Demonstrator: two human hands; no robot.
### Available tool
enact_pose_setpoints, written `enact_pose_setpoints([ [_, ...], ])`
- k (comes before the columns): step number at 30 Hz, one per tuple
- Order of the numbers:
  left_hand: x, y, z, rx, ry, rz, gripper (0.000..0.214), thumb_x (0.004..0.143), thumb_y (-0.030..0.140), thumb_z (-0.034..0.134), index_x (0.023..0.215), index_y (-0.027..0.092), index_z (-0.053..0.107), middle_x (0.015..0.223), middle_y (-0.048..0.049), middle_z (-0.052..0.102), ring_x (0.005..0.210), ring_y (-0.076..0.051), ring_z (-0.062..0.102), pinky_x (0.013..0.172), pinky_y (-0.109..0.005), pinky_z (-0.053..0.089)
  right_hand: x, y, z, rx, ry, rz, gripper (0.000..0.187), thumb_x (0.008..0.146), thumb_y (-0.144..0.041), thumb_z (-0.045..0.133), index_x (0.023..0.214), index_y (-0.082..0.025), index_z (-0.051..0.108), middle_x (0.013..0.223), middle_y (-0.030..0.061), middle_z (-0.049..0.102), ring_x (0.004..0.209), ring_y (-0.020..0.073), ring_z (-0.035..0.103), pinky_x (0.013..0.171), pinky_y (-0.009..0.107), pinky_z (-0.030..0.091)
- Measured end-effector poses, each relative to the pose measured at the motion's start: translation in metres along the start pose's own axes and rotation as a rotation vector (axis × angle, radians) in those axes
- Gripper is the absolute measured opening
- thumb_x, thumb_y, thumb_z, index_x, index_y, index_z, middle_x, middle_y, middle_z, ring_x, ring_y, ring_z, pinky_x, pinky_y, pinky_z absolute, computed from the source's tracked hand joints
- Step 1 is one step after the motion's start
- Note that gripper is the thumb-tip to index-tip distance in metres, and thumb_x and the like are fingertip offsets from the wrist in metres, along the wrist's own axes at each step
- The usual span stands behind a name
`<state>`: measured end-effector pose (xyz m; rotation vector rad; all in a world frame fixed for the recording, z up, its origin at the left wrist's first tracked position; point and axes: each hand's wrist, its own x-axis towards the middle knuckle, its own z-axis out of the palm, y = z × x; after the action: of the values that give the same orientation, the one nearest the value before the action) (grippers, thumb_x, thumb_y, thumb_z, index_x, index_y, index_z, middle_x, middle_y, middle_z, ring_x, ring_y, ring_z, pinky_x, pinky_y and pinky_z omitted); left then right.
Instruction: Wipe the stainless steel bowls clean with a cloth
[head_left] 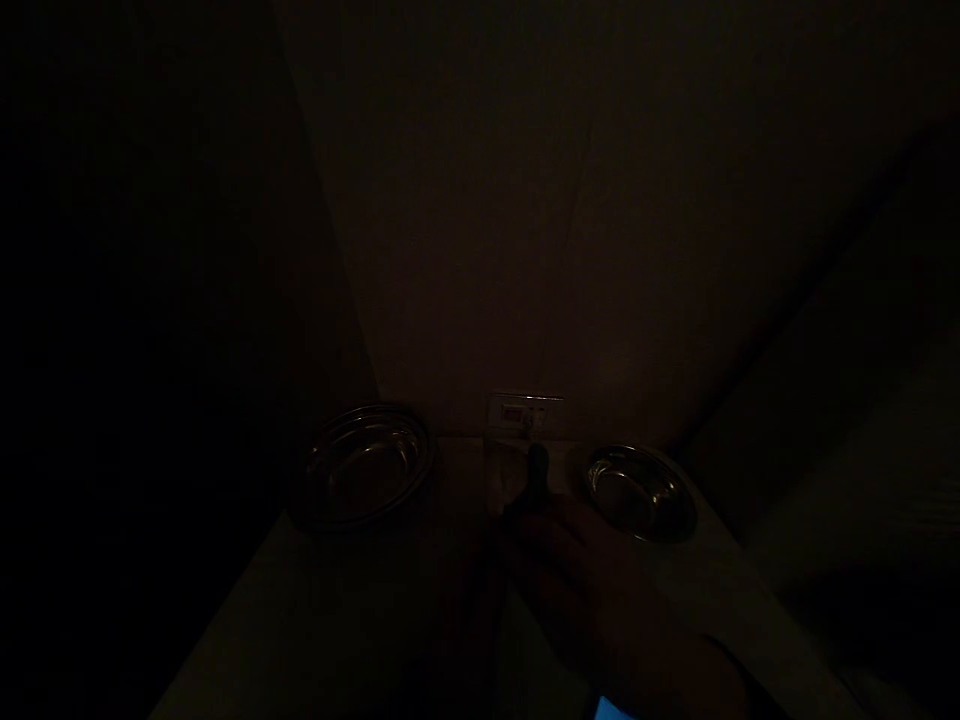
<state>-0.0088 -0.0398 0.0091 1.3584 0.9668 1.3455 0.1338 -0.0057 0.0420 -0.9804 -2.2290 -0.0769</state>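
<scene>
The picture is very dark. My right hand (570, 570) reaches in from the lower right, its fingers closed around a dark object with a rounded upper end (537, 465); its kind is too dim to make out. Just left of that object stands a pale, see-through shape (504, 478), perhaps a clear container. A faint reddish patch left of my right hand may be my left hand (469, 590), but its fingers are lost in the dark.
Shiny metal bowls (367, 468) sit at the left of the pale tabletop (262, 610), and another metal bowl (641, 492) at the right. Behind, a wall socket plate (523, 412) is set low in the wall (465, 250). A small blue-lit screen (611, 710) glows at the bottom edge.
</scene>
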Motion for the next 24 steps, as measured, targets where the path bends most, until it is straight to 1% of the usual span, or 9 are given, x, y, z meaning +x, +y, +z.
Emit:
enact_pose_setpoints([
  [2, 0.013, -0.013, 0.0, 0.019, 0.017, 0.01, 0.031, 0.089, 0.034, 0.05, 0.115, 0.019, 0.055, 0.121, -0.0089, 0.056, 0.102, -0.02, 0.057, 0.087, -0.041, 0.049, 0.0, -0.001, -0.001, 0.043, -0.025, 0.047, 0.02, 0.092, -0.021, 0.048, 0.104, -0.022, 0.064, 0.093, 0.0054, 0.066, 0.086, 0.0179, 0.059, 0.069, 0.03, 0.053],
  [4, 0.02, -0.024, 0.0, 0.036, 0.021, 0.02, 0.03, 0.089, 0.035, 0.049, 0.115, 0.02, 0.056, 0.121, -0.009, 0.056, 0.102, -0.019, 0.057, 0.087, -0.041, 0.048, 0.0, -0.001, -0.002, 0.062, -0.035, 0.07, 0.021, 0.094, -0.022, 0.046, 0.106, -0.021, 0.063, 0.094, 0.0057, 0.065, 0.085, 0.0173, 0.059, 0.069, 0.03, 0.053],
  [6, 0.02, -0.029, -0.001, 0.054, 0.016, 0.027, 0.03, 0.089, 0.034, 0.049, 0.115, 0.02, 0.056, 0.121, -0.0091, 0.056, 0.102, -0.019, 0.057, 0.088, -0.041, 0.048, 0.0, 0.0, -0.004, 0.023, -0.016, 0.012, 0.022, 0.093, -0.02, 0.046, 0.109, -0.021, 0.062, 0.097, 0.0061, 0.065, 0.087, 0.0177, 0.058, 0.07, 0.03, 0.052],
  [9, 0.017, -0.031, -0.001, 0.077, -0.012, 0.031, 0.03, 0.089, 0.034, 0.05, 0.115, 0.019, 0.056, 0.12, -0.009, 0.056, 0.101, -0.019, 0.057, 0.087, -0.041, 0.049, 0.0, 0.005, -0.005, -0.094, 0.045, -0.087, 0.028, 0.091, -0.015, 0.048, 0.116, -0.019, 0.058, 0.102, 0.0084, 0.065, 0.09, 0.0202, 0.057, 0.069, 0.033, 0.051],
  [12, 0.014, -0.03, 0.001, 0.092, -0.055, 0.033, 0.029, 0.089, 0.034, 0.05, 0.113, 0.019, 0.057, 0.119, -0.0086, 0.057, 0.1, -0.019, 0.058, 0.086, -0.04, 0.049, -0.001, 0.014, -0.005, -0.172, 0.093, -0.034, 0.03, 0.089, -0.013, 0.048, 0.119, -0.014, 0.056, 0.105, 0.0124, 0.063, 0.089, 0.0226, 0.056, 0.068, 0.036, 0.051],
  [15, 0.013, -0.029, 0.002, 0.102, -0.086, 0.033, 0.029, 0.089, 0.035, 0.049, 0.113, 0.02, 0.057, 0.118, -0.0084, 0.057, 0.099, -0.019, 0.058, 0.085, -0.039, 0.05, -0.002, 0.018, -0.004, -0.182, 0.111, 0.04, 0.03, 0.089, -0.013, 0.048, 0.118, -0.014, 0.055, 0.104, 0.0127, 0.062, 0.088, 0.0222, 0.056, 0.069, 0.036, 0.051],
  [17, 0.013, -0.03, 0.002, 0.11, -0.093, 0.032, 0.03, 0.089, 0.035, 0.049, 0.113, 0.02, 0.057, 0.119, -0.0084, 0.057, 0.099, -0.019, 0.058, 0.085, -0.039, 0.05, -0.003, 0.016, -0.003, -0.193, 0.109, 0.028, 0.031, 0.088, -0.012, 0.048, 0.119, -0.014, 0.055, 0.104, 0.0125, 0.062, 0.088, 0.022, 0.056, 0.068, 0.036, 0.051],
  [21, 0.015, -0.031, 0.0, 0.124, -0.087, 0.03, 0.031, 0.089, 0.035, 0.049, 0.115, 0.02, 0.056, 0.12, -0.0089, 0.056, 0.101, -0.019, 0.057, 0.086, -0.04, 0.05, -0.003, 0.006, -0.002, -0.225, 0.109, -0.085, 0.03, 0.086, -0.008, 0.048, 0.115, -0.01, 0.056, 0.103, 0.0133, 0.064, 0.086, 0.0227, 0.056, 0.067, 0.036, 0.05],
  [24, 0.015, -0.032, -0.001, 0.128, -0.083, 0.034, 0.031, 0.089, 0.035, 0.049, 0.115, 0.02, 0.056, 0.121, -0.009, 0.056, 0.102, -0.019, 0.057, 0.087, -0.041, 0.049, -0.001, 0.006, -0.003, -0.219, 0.106, -0.072, 0.027, 0.088, -0.011, 0.046, 0.113, -0.01, 0.058, 0.1, 0.0133, 0.064, 0.083, 0.0226, 0.056, 0.065, 0.036, 0.05],
])
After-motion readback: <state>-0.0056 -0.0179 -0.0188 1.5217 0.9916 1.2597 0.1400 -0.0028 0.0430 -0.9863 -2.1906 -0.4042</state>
